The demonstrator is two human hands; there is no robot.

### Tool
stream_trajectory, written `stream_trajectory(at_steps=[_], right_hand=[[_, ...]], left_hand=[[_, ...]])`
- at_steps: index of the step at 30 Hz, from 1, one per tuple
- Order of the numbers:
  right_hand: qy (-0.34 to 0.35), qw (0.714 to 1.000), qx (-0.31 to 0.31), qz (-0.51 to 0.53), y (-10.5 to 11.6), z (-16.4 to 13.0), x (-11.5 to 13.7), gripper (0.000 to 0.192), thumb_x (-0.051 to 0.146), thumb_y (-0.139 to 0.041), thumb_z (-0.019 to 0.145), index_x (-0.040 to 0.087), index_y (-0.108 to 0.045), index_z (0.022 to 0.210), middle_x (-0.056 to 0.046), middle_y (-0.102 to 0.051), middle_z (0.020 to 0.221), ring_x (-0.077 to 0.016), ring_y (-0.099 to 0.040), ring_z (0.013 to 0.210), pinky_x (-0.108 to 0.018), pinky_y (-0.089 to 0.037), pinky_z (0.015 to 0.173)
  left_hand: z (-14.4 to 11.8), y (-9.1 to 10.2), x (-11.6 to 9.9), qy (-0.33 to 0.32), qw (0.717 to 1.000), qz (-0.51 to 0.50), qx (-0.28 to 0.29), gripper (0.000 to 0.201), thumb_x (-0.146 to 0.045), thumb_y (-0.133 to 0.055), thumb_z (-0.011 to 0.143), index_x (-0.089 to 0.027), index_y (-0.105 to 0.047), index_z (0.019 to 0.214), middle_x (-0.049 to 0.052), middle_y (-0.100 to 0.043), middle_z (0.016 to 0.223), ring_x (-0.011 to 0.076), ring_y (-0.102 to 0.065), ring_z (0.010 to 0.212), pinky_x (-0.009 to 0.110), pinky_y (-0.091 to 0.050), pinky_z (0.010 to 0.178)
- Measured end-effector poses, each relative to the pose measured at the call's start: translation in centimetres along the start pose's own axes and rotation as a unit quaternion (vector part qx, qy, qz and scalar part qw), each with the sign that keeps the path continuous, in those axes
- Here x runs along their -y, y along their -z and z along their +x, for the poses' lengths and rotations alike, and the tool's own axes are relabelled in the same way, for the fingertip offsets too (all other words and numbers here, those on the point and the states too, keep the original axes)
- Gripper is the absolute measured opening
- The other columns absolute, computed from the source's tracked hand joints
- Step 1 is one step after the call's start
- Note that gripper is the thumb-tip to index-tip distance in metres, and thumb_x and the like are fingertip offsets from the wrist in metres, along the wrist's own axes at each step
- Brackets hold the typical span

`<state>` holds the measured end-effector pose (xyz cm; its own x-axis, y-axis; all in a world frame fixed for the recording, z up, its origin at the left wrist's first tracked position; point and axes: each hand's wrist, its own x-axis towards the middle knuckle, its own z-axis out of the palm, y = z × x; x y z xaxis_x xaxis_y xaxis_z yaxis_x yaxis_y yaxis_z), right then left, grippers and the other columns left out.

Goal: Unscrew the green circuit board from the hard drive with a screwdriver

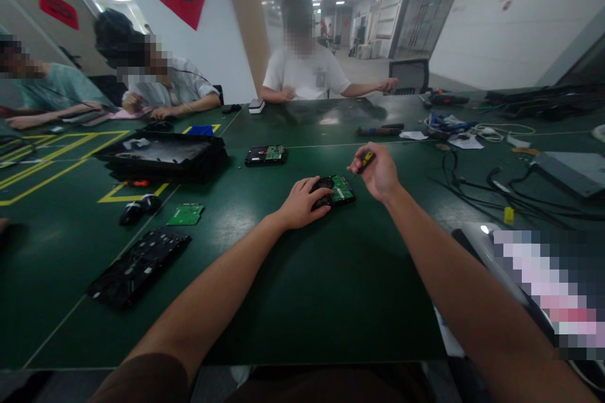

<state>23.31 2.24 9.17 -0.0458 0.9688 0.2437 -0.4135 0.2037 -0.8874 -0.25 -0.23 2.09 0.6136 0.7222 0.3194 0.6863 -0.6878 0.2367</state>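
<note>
A hard drive lies on the dark green table with its green circuit board facing up. My left hand rests on its left end and holds it down. My right hand hovers just right of the drive, closed around a small screwdriver with a yellow and black handle. The screwdriver tip points down toward the drive's far right corner; whether it touches is unclear.
A second hard drive lies farther back. At left are a black tray, a loose green board, a black mouse and a black panel. Cables sprawl at right. Three people sit across the table.
</note>
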Motion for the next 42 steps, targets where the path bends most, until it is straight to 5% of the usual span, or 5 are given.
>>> stream_trajectory(at_steps=[5,12,23,31,42], right_hand=[[0.010,1.000,-0.007,0.006,-0.08,-0.01,-0.13,0.048,0.071,-0.053,0.090,0.026,-0.062,0.074,0.001,-0.051,0.063,-0.0159,-0.052,0.057,-0.037,-0.055,0.075],[0.034,0.999,-0.021,-0.029,0.09,0.20,-0.52,0.023,0.048,-0.071,0.085,0.026,-0.069,0.080,0.001,-0.061,0.073,-0.0159,-0.060,0.069,-0.035,-0.055,0.079],[0.018,1.000,0.016,0.005,-0.32,-0.14,-0.13,0.053,0.075,-0.056,0.089,0.025,-0.067,0.076,0.001,-0.054,0.063,-0.0154,-0.054,0.059,-0.037,-0.056,0.076],[0.043,0.998,0.008,-0.053,0.20,0.43,-0.97,0.030,0.053,-0.075,0.085,0.025,-0.068,0.079,0.002,-0.062,0.073,-0.0147,-0.062,0.068,-0.032,-0.055,0.075],[0.018,0.999,0.032,0.007,0.03,0.01,-0.18,0.044,0.062,-0.053,0.095,0.024,-0.067,0.080,0.002,-0.052,0.063,-0.0139,-0.052,0.057,-0.034,-0.054,0.072]], left_hand=[[-0.06,0.06,-0.04,-0.003,1.000,0.000,-0.004,0.049,-0.049,-0.065,0.095,-0.034,-0.060,0.141,0.010,-0.037,0.162,0.0370,-0.034,0.147,0.059,-0.032,0.119],[-0.05,0.00,0.01,-0.002,1.000,-0.002,-0.005,0.049,-0.049,-0.065,0.095,-0.033,-0.061,0.140,0.010,-0.036,0.162,0.0373,-0.034,0.147,0.059,-0.032,0.120],[-0.04,-0.07,0.09,-0.010,1.000,-0.001,-0.010,0.048,-0.048,-0.065,0.095,-0.032,-0.061,0.140,0.012,-0.037,0.161,0.0379,-0.035,0.146,0.059,-0.033,0.118],[0.01,-0.17,0.06,-0.001,1.000,0.000,-0.005,0.049,-0.048,-0.065,0.095,-0.033,-0.061,0.141,0.011,-0.037,0.161,0.0379,-0.034,0.147,0.059,-0.032,0.119],[-0.03,-0.32,0.24,-0.005,1.000,0.013,-0.006,0.050,-0.049,-0.064,0.095,-0.033,-0.059,0.142,0.012,-0.036,0.161,0.0381,-0.034,0.147,0.059,-0.032,0.119]])
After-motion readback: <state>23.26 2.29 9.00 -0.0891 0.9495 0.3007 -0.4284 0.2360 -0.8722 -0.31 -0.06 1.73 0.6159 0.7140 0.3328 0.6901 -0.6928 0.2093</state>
